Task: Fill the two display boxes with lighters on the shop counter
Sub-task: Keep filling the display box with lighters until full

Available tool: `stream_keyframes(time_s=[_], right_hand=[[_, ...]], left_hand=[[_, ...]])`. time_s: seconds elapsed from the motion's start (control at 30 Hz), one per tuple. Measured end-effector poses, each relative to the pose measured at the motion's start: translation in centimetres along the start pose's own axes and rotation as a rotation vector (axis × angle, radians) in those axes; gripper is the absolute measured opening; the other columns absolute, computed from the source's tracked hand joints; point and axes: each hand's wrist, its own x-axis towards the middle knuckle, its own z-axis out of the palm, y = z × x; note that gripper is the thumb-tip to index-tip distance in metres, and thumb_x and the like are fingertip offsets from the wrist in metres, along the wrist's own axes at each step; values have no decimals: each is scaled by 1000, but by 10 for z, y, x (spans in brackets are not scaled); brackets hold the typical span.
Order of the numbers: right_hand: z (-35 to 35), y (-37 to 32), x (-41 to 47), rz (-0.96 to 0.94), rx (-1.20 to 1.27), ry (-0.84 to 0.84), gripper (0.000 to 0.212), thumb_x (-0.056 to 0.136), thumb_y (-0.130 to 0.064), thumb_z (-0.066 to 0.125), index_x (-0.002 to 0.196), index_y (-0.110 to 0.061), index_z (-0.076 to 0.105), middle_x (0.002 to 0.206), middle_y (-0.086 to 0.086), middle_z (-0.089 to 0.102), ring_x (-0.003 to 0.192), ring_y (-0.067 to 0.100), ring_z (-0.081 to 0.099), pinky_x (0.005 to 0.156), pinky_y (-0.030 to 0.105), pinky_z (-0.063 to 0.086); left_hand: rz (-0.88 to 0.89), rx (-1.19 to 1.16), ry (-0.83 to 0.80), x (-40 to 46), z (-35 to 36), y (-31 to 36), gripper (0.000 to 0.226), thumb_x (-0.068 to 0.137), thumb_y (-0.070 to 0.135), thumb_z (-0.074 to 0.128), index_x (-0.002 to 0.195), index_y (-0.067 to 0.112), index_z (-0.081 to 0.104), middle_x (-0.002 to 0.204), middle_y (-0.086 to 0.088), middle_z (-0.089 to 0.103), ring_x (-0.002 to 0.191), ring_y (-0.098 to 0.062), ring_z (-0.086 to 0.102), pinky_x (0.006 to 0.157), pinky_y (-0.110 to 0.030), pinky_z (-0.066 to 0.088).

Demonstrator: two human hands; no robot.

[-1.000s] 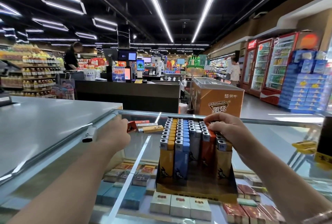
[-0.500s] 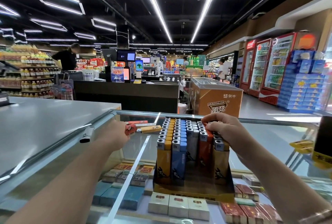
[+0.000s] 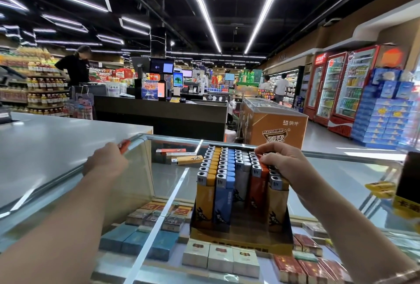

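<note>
On the glass counter (image 3: 341,170) the display box (image 3: 241,236) stands — right hand (image 3: 284,165) fingers curled on its lighters (image 3: 227,170), left hand (image 3: 106,163) pinching an orange lighter (image 3: 124,145) apart.

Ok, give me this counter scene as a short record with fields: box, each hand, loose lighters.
box: display box on glass counter, rows of upright lighters, yellow, blue, grey, red
right hand: fingers on the red row's tops
left hand: holds a red lighter near the counter's left edge
loose lighters: a few lying flat behind the box
second box: not seen
</note>
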Motion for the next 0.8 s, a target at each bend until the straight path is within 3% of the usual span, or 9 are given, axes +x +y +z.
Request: stream_keyframes(time_s=[0.17, 0.27, 0.43, 0.5, 0.63, 0.8], right_hand=[[0, -1, 0, -13, -17, -2, 17, 87, 0, 51, 87, -11, 64, 80, 9, 63, 50, 5, 61, 44, 15, 46], [1, -1, -1, -15, -27, 5, 17, 87, 0, 51, 86, -11, 64, 80, 9, 63, 54, 8, 60, 45, 15, 47], [0, -2, -2, -25, -48, 5, 17, 87, 0, 51, 86, -11, 64, 79, 8, 62, 56, 9, 59, 45, 15, 46], [0, -1, -1, -32, -60, 7, 18, 87, 0, 51, 86, -11, 65, 78, 7, 62, 55, 8, 58, 45, 14, 46], [0, -1, 0, -38, -79, 5, 17, 87, 0, 51, 87, -11, 64, 79, 6, 62, 50, 1, 58, 44, 12, 44], [-1, -1, 0, -42, -94, -10, 16, 88, 0, 51, 88, -10, 64, 79, 7, 61, 45, -4, 56, 43, 11, 43]], left_hand=[[47, 154, -45, 1, 5, 2, 20, 91, 28, 51, 100, 9, 51, 85, -10, 54, 82, -29, 53, 71, -35, 45], [77, 224, -17, -4, 4, 7, 24, 91, 30, 52, 104, 11, 56, 87, -8, 55, 83, -27, 54, 69, -34, 43], [155, 250, -86, -12, 1, 18, 25, 88, 33, 52, 101, 12, 56, 88, -8, 58, 86, -26, 57, 78, -36, 50], [186, 209, -139, -16, -4, 20, 24, 85, 33, 55, 97, 12, 55, 85, -8, 58, 81, -25, 58, 71, -34, 51], [149, -252, -371, -32, -16, 35, 26, 79, 19, 66, 97, 9, 49, 80, -12, 56, 65, -23, 56, 44, -26, 42], [317, -993, -477, -54, -38, 61, 34, 69, 18, 75, 92, 13, 50, 89, -11, 57, 77, -22, 61, 63, -31, 48]])
